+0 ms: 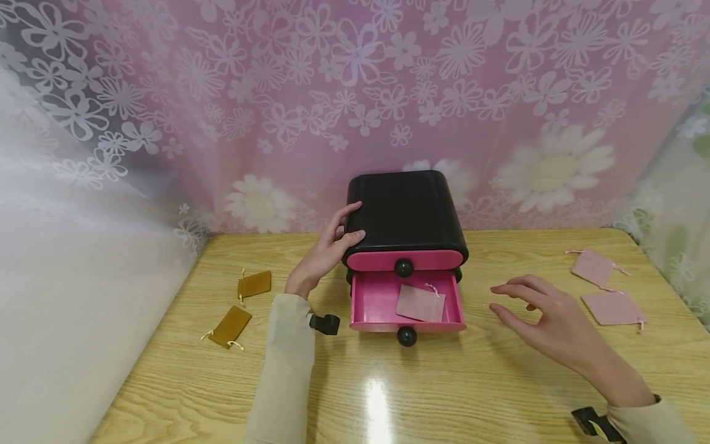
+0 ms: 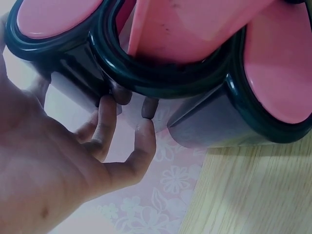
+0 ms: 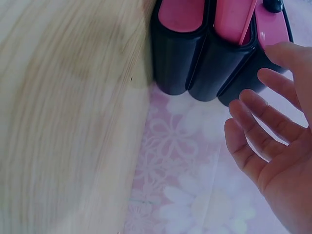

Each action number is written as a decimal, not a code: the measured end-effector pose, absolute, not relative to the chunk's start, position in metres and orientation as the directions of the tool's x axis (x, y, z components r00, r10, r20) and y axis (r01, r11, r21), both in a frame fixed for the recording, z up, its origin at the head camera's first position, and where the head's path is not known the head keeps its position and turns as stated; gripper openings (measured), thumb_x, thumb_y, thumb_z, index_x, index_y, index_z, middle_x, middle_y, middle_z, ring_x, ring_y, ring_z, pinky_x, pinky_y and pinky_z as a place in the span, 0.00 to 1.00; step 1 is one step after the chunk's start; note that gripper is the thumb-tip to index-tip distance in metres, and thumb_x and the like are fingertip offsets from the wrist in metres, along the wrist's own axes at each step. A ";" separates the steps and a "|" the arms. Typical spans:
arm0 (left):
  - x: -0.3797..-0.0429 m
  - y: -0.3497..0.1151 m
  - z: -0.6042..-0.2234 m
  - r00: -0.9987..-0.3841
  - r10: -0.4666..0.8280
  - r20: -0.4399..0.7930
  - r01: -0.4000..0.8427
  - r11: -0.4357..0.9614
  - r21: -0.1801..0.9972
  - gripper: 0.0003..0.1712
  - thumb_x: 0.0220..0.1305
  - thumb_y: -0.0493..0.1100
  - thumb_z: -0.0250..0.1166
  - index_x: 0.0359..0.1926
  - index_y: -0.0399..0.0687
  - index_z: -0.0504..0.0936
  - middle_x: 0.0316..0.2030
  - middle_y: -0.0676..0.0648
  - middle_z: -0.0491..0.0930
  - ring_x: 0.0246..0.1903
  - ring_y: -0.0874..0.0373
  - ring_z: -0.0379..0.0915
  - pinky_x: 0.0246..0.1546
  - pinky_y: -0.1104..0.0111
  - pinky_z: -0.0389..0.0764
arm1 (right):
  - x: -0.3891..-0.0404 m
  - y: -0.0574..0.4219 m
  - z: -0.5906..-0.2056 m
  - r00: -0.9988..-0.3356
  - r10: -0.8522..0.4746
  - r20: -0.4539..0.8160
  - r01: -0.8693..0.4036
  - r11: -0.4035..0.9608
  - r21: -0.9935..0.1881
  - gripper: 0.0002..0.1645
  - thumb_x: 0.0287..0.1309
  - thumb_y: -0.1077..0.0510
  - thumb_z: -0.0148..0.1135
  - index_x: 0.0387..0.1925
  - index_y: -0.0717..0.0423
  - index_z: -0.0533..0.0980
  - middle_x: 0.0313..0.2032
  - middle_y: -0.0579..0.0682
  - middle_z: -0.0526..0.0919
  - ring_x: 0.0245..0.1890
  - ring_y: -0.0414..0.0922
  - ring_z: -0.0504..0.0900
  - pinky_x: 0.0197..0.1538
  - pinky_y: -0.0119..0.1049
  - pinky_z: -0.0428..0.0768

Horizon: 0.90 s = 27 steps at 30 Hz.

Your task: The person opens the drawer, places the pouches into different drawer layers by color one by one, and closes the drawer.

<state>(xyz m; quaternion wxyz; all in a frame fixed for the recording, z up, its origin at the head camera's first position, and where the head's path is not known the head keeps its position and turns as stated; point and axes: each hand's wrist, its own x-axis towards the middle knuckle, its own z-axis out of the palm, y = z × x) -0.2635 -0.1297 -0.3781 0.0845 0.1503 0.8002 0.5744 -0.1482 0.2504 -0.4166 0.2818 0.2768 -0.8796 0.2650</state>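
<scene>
My right hand: loosely curved, holding nothing, right of the black drawer unit. My left hand: relaxed fingers resting against the unit's left side. Middle drawer: pulled out, one pink pouch inside. Wooden table: two pinkish pouches right, two brown pouches left.

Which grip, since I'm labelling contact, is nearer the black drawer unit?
Left: the left grip touches the black drawer unit on its left; the right grip hovers apart, to its right.
</scene>
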 end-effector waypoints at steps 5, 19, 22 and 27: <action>-0.264 -0.130 -0.380 -0.942 0.333 0.038 0.142 0.294 0.945 0.31 0.73 0.57 0.59 0.71 0.92 0.60 0.79 0.54 0.47 0.76 0.45 0.52 0.73 0.39 0.60 | -0.146 0.260 -0.419 -0.697 -0.317 0.644 -0.618 0.722 -0.313 0.29 0.32 0.69 0.82 0.42 0.48 0.87 0.39 0.40 0.83 0.39 0.22 0.74 0.36 0.20 0.75; -0.263 -0.130 -0.380 -0.942 0.334 0.039 0.142 0.288 0.947 0.31 0.73 0.56 0.59 0.71 0.92 0.60 0.79 0.52 0.47 0.77 0.47 0.51 0.73 0.39 0.60 | -0.140 0.288 -0.427 -0.727 -0.258 0.636 -0.563 0.755 -0.337 0.29 0.32 0.68 0.82 0.42 0.46 0.87 0.39 0.42 0.84 0.37 0.16 0.71 0.36 0.18 0.74; -0.263 -0.130 -0.380 -0.942 0.334 0.042 0.143 0.282 0.949 0.31 0.73 0.56 0.59 0.71 0.91 0.60 0.79 0.53 0.47 0.77 0.47 0.52 0.73 0.39 0.60 | -0.140 0.294 -0.428 -0.725 -0.256 0.639 -0.562 0.756 -0.335 0.29 0.32 0.68 0.82 0.43 0.48 0.87 0.39 0.43 0.84 0.37 0.16 0.71 0.36 0.18 0.74; -0.263 -0.130 -0.380 -0.941 0.335 0.045 0.145 0.279 0.949 0.31 0.73 0.56 0.58 0.71 0.91 0.60 0.79 0.53 0.46 0.78 0.47 0.50 0.73 0.39 0.60 | -0.140 0.303 -0.430 -0.736 -0.241 0.633 -0.535 0.780 -0.325 0.28 0.32 0.66 0.83 0.43 0.50 0.87 0.40 0.46 0.85 0.42 0.12 0.68 0.38 0.18 0.74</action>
